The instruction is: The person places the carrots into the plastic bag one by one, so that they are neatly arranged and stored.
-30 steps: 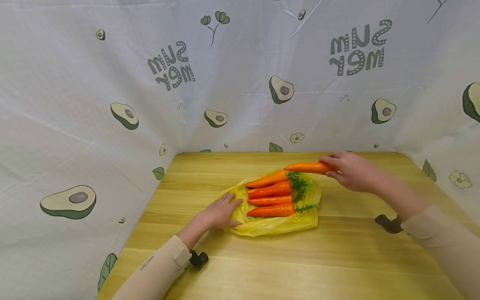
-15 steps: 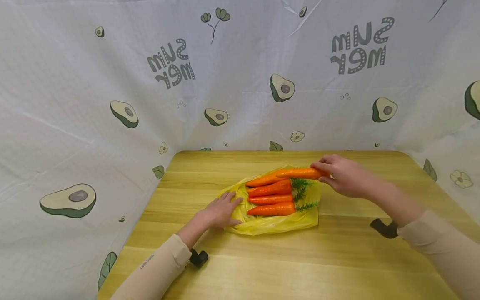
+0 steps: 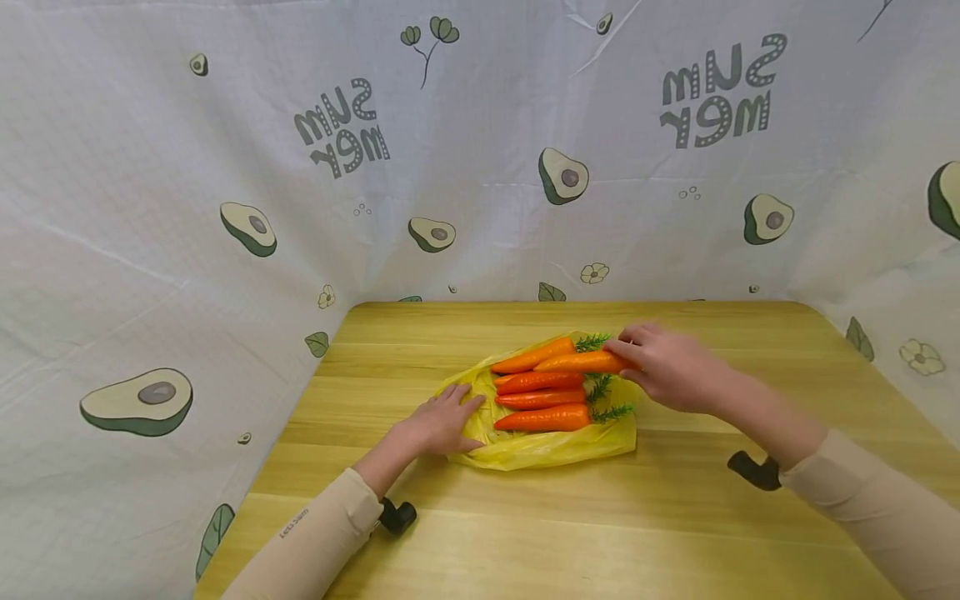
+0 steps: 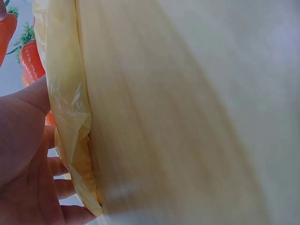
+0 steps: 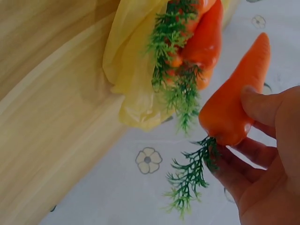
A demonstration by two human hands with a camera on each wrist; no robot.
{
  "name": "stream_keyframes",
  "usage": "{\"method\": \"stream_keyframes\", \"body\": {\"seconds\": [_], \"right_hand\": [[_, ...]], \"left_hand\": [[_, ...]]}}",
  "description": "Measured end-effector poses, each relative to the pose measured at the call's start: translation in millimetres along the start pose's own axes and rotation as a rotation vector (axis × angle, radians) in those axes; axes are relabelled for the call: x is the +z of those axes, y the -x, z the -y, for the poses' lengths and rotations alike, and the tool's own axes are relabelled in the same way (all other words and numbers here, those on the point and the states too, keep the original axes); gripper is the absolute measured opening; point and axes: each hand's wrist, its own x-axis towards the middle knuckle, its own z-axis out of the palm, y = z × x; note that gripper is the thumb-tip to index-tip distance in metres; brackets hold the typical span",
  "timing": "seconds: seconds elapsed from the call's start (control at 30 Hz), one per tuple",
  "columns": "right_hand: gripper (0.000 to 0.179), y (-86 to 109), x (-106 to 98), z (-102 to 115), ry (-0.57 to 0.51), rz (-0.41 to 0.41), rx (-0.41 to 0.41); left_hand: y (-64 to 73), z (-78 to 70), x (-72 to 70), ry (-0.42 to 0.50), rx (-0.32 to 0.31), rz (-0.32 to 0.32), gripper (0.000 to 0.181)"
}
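My right hand [image 3: 667, 367] grips an orange carrot [image 3: 581, 362] by its thick end, above a row of other carrots. In the right wrist view that carrot [image 5: 234, 101] sits between thumb and fingers, its green leafy top [image 5: 190, 176] hanging free. Several carrots, such as the nearest one [image 3: 551, 418], lie side by side on a yellow plastic bag [image 3: 540, 454], tips to the left. My left hand [image 3: 442, 423] rests with spread fingers on the bag's left end. In the left wrist view the bag's edge [image 4: 70, 93] runs along the left hand [image 4: 28, 159].
A wooden table [image 3: 600, 533] bears the bag. Behind it and at both sides hangs a white curtain [image 3: 480, 125] printed with avocados. Black camera mounts [image 3: 397, 517] stick out below both wrists.
My right hand has come left and nearer with the carrot, from beyond the row's far right to over the row. The left hand stays in place.
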Motion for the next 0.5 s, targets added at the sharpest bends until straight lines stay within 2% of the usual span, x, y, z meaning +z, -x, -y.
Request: {"method": "stream_keyframes", "body": {"seconds": [0.27,0.5], "right_hand": [[0.035,-2.8,7,17,0.083,-0.027,-0.003],[0.038,-5.0,16,30,0.134,-0.016,-0.044]], "left_hand": [[-0.4,0.0,0.5,0.001,-0.008,0.001,0.079],[-0.4,-0.1,0.5,0.004,-0.01,0.002,0.079]]}}
